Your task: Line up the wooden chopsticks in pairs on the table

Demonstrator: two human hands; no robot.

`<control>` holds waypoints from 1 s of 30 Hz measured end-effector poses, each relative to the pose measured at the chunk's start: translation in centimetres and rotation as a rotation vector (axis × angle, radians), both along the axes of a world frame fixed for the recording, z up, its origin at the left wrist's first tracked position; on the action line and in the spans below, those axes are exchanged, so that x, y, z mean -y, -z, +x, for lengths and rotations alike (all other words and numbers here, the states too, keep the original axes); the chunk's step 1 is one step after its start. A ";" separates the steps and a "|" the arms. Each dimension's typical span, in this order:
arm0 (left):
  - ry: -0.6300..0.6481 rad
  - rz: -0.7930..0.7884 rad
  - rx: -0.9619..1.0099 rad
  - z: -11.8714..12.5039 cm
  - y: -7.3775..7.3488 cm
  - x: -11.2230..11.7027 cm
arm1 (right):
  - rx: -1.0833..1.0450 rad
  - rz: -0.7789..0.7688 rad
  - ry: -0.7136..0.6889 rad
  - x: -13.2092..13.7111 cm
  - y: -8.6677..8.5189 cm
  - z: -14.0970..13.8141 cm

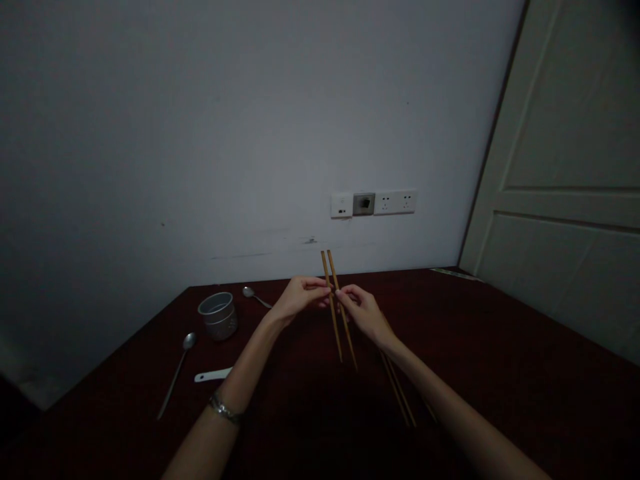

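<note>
Two wooden chopsticks stand tilted side by side above the table, one in each hand. My left hand (pixel 303 295) pinches the left chopstick (pixel 335 327) between thumb and fingers. The right chopstick (pixel 347 330) is pinched by my right hand (pixel 365 311), close beside the other. Their thicker ends point up toward the wall and the thin ends down toward me. More chopsticks (pixel 399 392) lie on the table under my right forearm, which covers part of them.
On the left of the dark red table (pixel 300 427) stand a grey metal cup (pixel 220 320), a long-handled spoon (pixel 175 373) and another spoon (pixel 257 298) behind my left arm. A white handle (pixel 213 375) pokes out beside that forearm. The wall with sockets (pixel 395 202) bounds the back.
</note>
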State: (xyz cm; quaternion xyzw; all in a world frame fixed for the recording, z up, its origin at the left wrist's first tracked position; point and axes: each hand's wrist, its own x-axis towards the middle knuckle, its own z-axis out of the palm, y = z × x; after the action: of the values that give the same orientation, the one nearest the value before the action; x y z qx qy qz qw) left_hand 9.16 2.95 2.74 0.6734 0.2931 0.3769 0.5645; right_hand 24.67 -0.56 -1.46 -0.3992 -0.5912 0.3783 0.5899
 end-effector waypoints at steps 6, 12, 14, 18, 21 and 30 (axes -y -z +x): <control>-0.070 0.012 -0.008 -0.2 0.7 -0.5 | -0.034 -0.023 -0.055 -0.6 0.7 -0.7; -0.131 0.070 -0.051 0.1 0.7 -0.3 | -0.012 -0.045 -0.039 -0.6 1.0 -0.6; -0.126 0.098 -0.054 0.2 0.6 -0.3 | -0.012 -0.050 -0.050 -0.7 1.0 -0.5; -0.117 0.073 -0.023 0.4 0.8 -0.3 | -0.016 -0.063 -0.094 -0.8 1.1 -0.3; -0.111 0.014 0.003 0.5 1.0 -0.3 | -0.022 -0.073 -0.093 -0.9 1.1 -0.2; -0.078 -0.004 0.024 0.1 1.3 -0.5 | 0.010 -0.099 -0.120 -0.9 0.9 0.0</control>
State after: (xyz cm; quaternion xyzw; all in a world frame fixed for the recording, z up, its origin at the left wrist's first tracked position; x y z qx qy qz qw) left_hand 9.28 3.44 1.41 0.6557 0.3130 0.4060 0.5543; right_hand 24.69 0.34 -2.36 -0.3938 -0.5974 0.4398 0.5428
